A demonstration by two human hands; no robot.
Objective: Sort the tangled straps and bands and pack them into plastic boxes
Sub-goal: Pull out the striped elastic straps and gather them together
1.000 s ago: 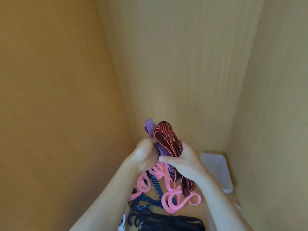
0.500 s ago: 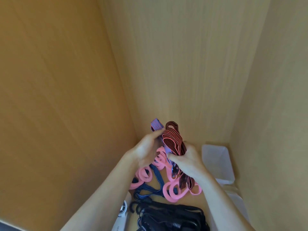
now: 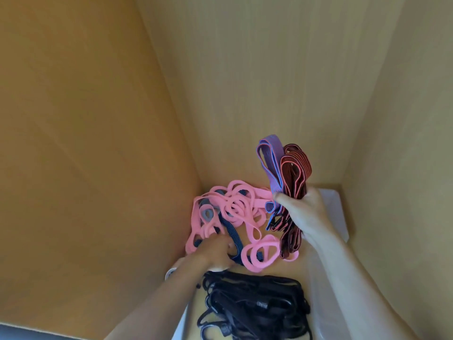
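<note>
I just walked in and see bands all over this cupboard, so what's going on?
A person is sorting bands in a wooden compartment. The right hand holds up a folded bunch, a purple band and dark red bands. The left hand reaches down into a tangle of pink bands and a blue band; the blur hides whether it grips anything. Black straps lie in a separate pile nearer the person. A clear plastic box stands behind the right hand.

Setting: inside of a cupboard-like compartment; the building type cannot be told. Evidence: wood-grain left panel (image 3: 85, 143), back panel (image 3: 269, 82) and right panel (image 3: 404, 168) meet in a corner. Clear plastic box (image 3: 331, 200) beside right panel; pink bands (image 3: 245, 204) and black straps (image 3: 257, 303) heaped on the floor.
</note>
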